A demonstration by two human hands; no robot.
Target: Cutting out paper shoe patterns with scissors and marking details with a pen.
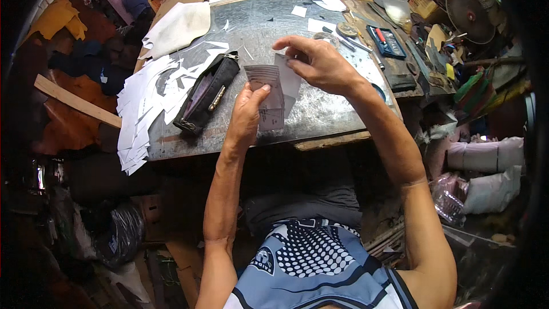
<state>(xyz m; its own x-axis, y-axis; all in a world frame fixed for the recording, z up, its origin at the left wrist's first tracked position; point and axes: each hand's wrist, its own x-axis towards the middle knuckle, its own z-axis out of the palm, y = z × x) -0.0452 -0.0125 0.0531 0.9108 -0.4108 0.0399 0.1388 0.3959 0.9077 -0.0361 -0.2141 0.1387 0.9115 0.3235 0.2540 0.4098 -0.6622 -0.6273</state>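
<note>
Gripping the fanned cards (pixel 273 100) in my left hand (pixel 247 113), just right of the black pouch (pixel 214 92), I pin them mid-length, likely so none slip; my right hand (pixel 325 68), farther right of it, seems to pinch a pale sheet (pixel 290 82) near its top, presumably to hold it clear of the cards. Paper scraps (pixel 146 109) lie left of the pouch; that leaves my hands room.

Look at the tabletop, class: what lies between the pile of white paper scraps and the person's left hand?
In the head view, a black pouch lies between the white paper scraps and the left hand.
</note>
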